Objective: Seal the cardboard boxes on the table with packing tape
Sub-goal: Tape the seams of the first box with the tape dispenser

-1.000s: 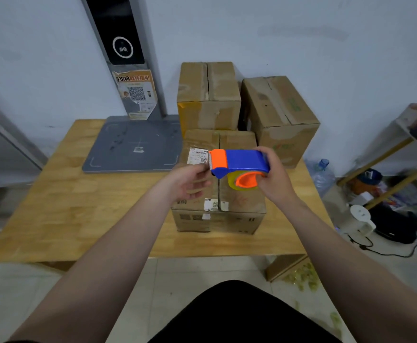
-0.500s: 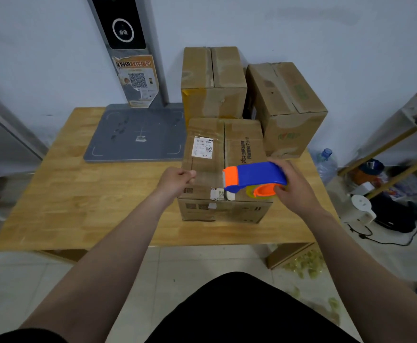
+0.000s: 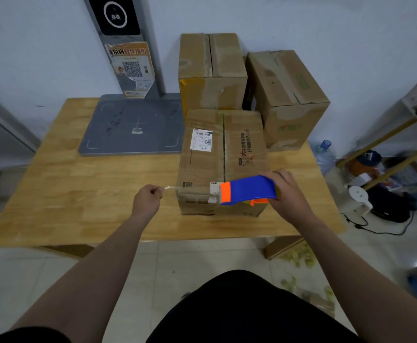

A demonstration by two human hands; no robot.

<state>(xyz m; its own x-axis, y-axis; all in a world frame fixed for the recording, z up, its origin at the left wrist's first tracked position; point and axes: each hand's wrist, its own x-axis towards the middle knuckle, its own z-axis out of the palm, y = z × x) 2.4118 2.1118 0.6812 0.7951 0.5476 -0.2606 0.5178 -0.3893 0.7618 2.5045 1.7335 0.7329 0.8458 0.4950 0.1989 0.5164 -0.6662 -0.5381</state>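
Pinching faint tape (image 3: 170,188) w/ left hand (image 3: 146,201); right hand (image 3: 290,193) grips dispenser (image 3: 248,190), roll (image 3: 278,193) mostly hidden.

The wooden table (image 3: 78,206) holds a grey base plate (image 3: 133,125) far left, a near cardboard box (image 3: 202,164), a far box (image 3: 212,70) and a far right box (image 3: 286,95).

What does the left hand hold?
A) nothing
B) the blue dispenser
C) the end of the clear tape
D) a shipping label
C: the left hand pinches the clear tape strip, which runs to the tape dispenser held by the right hand.
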